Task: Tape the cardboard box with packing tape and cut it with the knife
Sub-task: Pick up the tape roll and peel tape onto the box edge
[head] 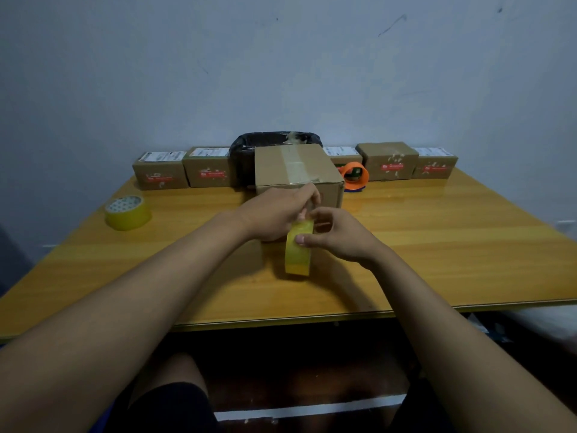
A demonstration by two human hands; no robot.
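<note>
A brown cardboard box stands in the middle of the wooden table, with a strip of clear tape running along its top towards me. My right hand holds a yellowish roll of packing tape upright on its edge just in front of the box, thumb pressed on the roll's rim. My left hand pinches the tape at the top of the roll, against the box's front face. No knife shows in view.
A second tape roll lies at the table's left. An orange tape dispenser sits right of the box. Several small labelled cardboard boxes line the back edge, with a black-lined bin behind the main box.
</note>
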